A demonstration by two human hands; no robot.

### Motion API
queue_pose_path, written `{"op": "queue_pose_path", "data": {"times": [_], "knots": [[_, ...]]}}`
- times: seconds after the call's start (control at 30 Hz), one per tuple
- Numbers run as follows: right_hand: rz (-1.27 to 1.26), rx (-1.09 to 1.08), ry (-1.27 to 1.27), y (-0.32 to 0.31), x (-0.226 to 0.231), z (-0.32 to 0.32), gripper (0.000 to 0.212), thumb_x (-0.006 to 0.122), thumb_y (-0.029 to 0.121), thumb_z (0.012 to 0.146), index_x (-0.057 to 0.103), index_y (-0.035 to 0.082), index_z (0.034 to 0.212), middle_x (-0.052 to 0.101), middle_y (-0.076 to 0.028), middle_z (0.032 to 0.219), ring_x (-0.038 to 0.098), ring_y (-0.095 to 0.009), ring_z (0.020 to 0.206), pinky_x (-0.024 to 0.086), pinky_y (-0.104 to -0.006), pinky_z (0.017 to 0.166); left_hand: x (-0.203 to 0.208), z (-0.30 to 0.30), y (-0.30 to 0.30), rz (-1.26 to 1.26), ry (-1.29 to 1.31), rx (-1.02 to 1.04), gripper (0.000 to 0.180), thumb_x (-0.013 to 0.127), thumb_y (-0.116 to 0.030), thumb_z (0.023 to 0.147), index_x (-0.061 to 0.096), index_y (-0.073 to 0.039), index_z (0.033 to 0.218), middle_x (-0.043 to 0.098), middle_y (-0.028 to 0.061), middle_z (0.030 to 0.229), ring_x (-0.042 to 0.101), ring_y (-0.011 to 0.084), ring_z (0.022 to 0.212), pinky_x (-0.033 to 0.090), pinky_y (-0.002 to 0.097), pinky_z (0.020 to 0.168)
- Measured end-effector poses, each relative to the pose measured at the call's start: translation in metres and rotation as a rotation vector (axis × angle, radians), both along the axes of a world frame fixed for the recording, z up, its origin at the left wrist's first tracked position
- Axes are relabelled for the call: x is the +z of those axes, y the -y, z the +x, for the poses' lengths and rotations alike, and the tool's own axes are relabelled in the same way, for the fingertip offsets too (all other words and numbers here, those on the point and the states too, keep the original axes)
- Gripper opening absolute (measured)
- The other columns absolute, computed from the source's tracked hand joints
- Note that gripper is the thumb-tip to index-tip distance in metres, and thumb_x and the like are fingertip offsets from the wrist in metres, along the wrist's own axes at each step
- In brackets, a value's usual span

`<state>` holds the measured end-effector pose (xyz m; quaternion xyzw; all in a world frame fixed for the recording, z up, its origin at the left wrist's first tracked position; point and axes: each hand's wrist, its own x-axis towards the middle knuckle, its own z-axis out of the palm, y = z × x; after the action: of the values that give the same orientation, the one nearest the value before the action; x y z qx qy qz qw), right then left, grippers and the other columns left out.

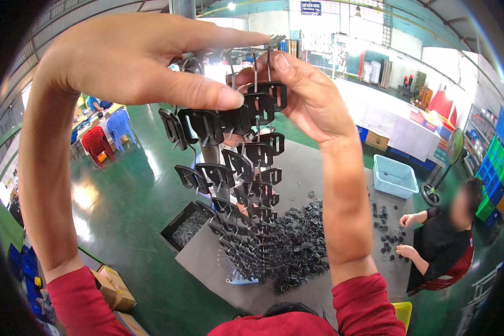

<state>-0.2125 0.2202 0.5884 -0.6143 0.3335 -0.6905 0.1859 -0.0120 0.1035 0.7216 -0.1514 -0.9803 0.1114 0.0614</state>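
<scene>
Both my arms are raised around the top of a tall hanging wire rack [256,71], whose hooks carry many black slotted clips [208,127] in tiers. My left hand [123,64] is at the rack's upper left, index finger stretched along the top and thumb lying in front of the upper clips; its other fingers are mostly hidden. On the right side, my right hand [308,92] closes around the upper hooks, thumb in front and fingers behind, beside the top clips. Below, a heap of loose black clips [299,241] covers part of a grey table [302,162].
A black bin of thin metal pieces [190,227] stands at the table's left corner. At right, a seated co-worker [439,241] handles scattered clips near a light blue basket [395,176]. A standing fan [451,159] is behind. Cardboard boxes [116,288] lie at lower left.
</scene>
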Motion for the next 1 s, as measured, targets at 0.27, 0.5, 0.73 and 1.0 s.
{"op": "queue_pose_path", "data": {"times": [0.27, 0.5, 0.73, 1.0], "knots": [[-0.178, 0.056, 0.108, 0.015, -0.001, 0.025, 0.033, 0.052, 0.034, 0.099, 0.057, 0.004, 0.088, 0.061, -0.006, 0.083, 0.059, -0.011, 0.070, 0.049, -0.0254, 0.059, 0.005, 0.003, 0.003, 0.072, 0.093, -0.014, 0.072, 0.057, -0.040, 0.093, 0.030, -0.001, 0.147, 0.046, 0.0210, 0.141, 0.045, 0.0280, 0.131, 0.033, 0.0372, 0.108], [-0.262, -0.654, -0.092, -0.013, -0.001, 0.035, 0.025, 0.049, 0.019, 0.100, 0.058, 0.000, 0.087, 0.056, -0.002, 0.075, 0.052, -0.007, 0.061, 0.044, -0.0223, 0.052, -0.004, -0.006, -0.001, 0.086, -0.013, -0.100, 0.057, 0.052, -0.031, 0.096, 0.038, -0.006, 0.145, 0.049, 0.0179, 0.140, 0.047, 0.0265, 0.130, 0.034, 0.0366, 0.107], [-0.234, -0.584, -0.117, -0.027, 0.002, 0.027, 0.027, 0.048, 0.019, 0.101, 0.057, 0.000, 0.085, 0.054, -0.002, 0.069, 0.049, -0.008, 0.058, 0.041, -0.0229, 0.052, -0.006, -0.019, -0.005, 0.030, -0.050, -0.116, 0.054, 0.053, -0.029, 0.096, 0.041, -0.006, 0.143, 0.052, 0.0179, 0.137, 0.050, 0.0259, 0.126, 0.036, 0.0368, 0.105], [-0.317, -0.012, 0.173, -0.022, -0.003, 0.020, 0.025, 0.048, 0.020, 0.101, 0.057, 0.002, 0.086, 0.054, -0.001, 0.078, 0.049, -0.007, 0.066, 0.038, -0.0203, 0.053, -0.005, -0.016, -0.006, 0.013, -0.062, -0.156, 0.056, 0.055, -0.030, 0.094, 0.042, -0.002, 0.141, 0.050, 0.0179, 0.138, 0.046, 0.0260, 0.129, 0.033, 0.0378, 0.108]]}}
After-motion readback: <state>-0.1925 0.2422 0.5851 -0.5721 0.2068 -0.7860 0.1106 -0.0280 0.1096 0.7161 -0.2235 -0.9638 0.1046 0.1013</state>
